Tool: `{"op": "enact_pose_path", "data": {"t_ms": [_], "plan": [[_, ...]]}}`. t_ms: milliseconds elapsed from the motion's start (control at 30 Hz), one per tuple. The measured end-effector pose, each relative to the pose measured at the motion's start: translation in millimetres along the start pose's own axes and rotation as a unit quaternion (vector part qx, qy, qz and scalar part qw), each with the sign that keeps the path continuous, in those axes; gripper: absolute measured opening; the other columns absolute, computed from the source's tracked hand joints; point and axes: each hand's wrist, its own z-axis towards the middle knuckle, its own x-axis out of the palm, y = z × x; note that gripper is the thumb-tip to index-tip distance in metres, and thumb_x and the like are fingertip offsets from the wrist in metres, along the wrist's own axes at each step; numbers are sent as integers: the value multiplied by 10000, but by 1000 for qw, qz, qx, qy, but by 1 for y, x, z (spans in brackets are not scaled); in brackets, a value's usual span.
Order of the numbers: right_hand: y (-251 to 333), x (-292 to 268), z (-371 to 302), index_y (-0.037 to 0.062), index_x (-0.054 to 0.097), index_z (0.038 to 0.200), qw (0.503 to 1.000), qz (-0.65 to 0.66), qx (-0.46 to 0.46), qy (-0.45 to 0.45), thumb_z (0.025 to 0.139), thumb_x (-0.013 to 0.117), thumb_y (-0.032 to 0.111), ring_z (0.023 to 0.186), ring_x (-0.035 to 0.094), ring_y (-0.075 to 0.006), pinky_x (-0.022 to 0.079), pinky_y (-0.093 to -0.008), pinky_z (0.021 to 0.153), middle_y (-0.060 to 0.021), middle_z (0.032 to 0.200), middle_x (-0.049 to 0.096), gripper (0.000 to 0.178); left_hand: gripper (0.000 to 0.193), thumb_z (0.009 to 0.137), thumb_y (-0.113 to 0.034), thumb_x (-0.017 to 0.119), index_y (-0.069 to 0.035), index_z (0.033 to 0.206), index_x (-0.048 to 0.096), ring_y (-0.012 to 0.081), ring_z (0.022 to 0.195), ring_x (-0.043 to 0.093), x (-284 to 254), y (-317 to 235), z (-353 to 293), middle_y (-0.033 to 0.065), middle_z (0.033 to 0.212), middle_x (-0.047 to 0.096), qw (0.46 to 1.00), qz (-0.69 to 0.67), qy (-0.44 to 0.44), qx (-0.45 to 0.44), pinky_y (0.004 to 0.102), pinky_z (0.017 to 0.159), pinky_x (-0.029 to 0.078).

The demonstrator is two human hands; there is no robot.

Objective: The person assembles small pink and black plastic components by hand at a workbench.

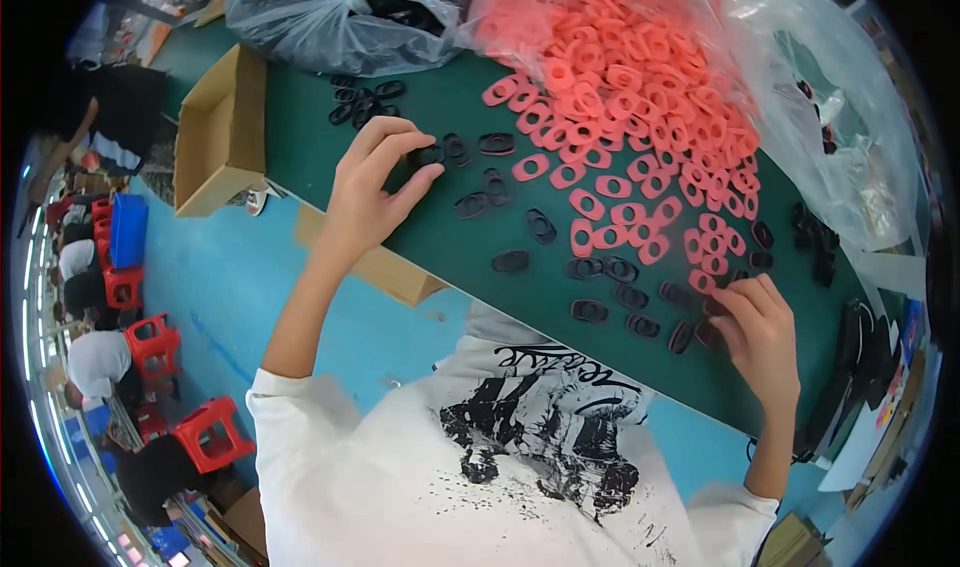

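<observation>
My left hand [378,182] is over the left part of the green table, its thumb and forefinger pinched around a small black oval piece [428,156]. At the right, my right hand [757,329] has its fingertips close together beside a pink oval ring [702,281]. Blur and the fingers hide what is between them. Several black pieces with pinkish edges, such as this black oval piece [510,261], lie scattered between the hands. Beyond them spreads a large heap of pink rings [625,82], spilling from a clear plastic bag. A small group of black pieces [362,104] lies past my left hand.
A tied clear bag [350,17] with dark contents stands at the back left. An open cardboard box [222,132] sits at the table's left edge. Another clear bag [850,117] is at the right. Red stools [213,435] and seated people are on the blue floor at left.
</observation>
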Motion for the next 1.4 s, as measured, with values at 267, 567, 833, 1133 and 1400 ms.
{"op": "enact_pose_path", "data": {"t_ms": [267,567,833,1133,1400], "plan": [[1,3,-8,-14,657,943,999,-23,-8,-28,589,754,-61,814,570,-309,475,-395,679,-114,903,601,369,331,766,-35,768,-47,1082,670,272,813,592,18,-49,36,111,1050,604,976,-63,126,164,360,709,509],[5,9,-11,-5,657,941,998,-27,26,-57,598,761,-50,806,563,-312,470,-405,687,-112,901,598,362,268,774,-176,772,-51,974,647,260,875,572,48,-77,41,70,945,573,964,-44,190,181,371,763,515],[3,10,-13,-4,658,933,997,-7,45,-62,621,765,-40,809,570,-307,473,-396,688,-105,904,602,332,211,837,-167,735,-36,959,624,288,894,595,74,-96,52,86,913,591,974,-57,176,130,386,756,516],[-1,14,-17,-7,668,929,995,12,47,-83,629,776,-24,808,580,-295,483,-400,683,-95,897,605,320,292,778,-219,787,-27,860,584,279,861,600,108,-127,39,95,864,579,984,23,146,100,381,672,529],[-3,16,-26,-8,683,992,992,58,43,-104,673,774,-10,823,584,-296,485,-392,699,-99,954,617,331,256,782,-210,780,-20,903,659,262,895,615,112,-137,31,94,897,582,986,57,144,68,363,684,549]]}}
